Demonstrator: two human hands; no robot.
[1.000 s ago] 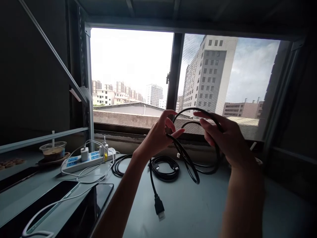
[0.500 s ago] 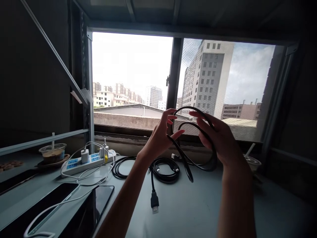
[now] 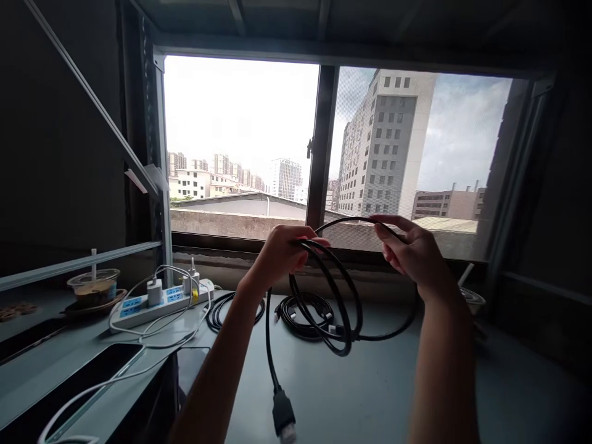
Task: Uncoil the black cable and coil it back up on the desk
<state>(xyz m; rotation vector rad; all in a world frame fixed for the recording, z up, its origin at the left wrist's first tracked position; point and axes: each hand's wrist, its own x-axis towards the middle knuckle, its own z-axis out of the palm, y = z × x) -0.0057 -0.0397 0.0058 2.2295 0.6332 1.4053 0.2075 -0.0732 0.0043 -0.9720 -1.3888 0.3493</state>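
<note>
A black cable (image 3: 354,290) hangs in loops in the air above the grey table. My left hand (image 3: 289,250) is closed around the gathered loops at their upper left. One cable end drops below this hand and carries a black plug (image 3: 282,413) with a light tip. Farther right, my right hand (image 3: 407,246) pinches a single strand between thumb and fingers, at about the same height. Behind the loops, a coiled black cable (image 3: 308,336) lies on the table, and another black coil (image 3: 219,314) lies to its left, partly behind my left forearm.
On the left are a white power strip (image 3: 161,307) with chargers and white cords, a dark phone (image 3: 115,357), a dark tablet (image 3: 157,394) and a drink cup (image 3: 94,288). Another cup (image 3: 472,300) stands behind my right forearm. A window spans the back.
My left hand has moved left and lower and closed on the loops. My right hand now pinches one strand, pulled away from the loops. The plug hangs lower.
</note>
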